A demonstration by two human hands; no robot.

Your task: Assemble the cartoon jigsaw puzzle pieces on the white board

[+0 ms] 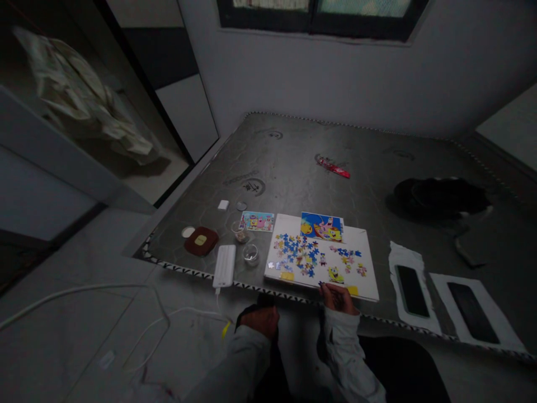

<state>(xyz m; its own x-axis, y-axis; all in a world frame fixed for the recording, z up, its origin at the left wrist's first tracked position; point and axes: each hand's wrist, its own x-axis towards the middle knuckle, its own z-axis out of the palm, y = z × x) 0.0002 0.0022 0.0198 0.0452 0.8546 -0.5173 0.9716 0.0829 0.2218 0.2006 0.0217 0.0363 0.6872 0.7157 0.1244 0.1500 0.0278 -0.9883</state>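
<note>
A white puzzle board (361, 274) lies at the near edge of a grey mattress (268, 162), with several blue and multicoloured jigsaw pieces (300, 257) spread across it. A picture of cartoon characters (321, 226) rests on the board's far end. My right hand (339, 298) is at the board's near edge, its fingertips pinching what looks like a small dark blue jigsaw piece (321, 285). My left hand (260, 322) is curled closed just off the mattress edge, left of the board, with nothing visible in it.
A white power bank (224, 266) with a cable, small glass cups (250, 254), a brown coaster (201, 241) and a small picture card (257, 221) lie left of the board. Two dark phones (411, 291) on white sheets lie to the right, beyond them a dark cloth (438, 198).
</note>
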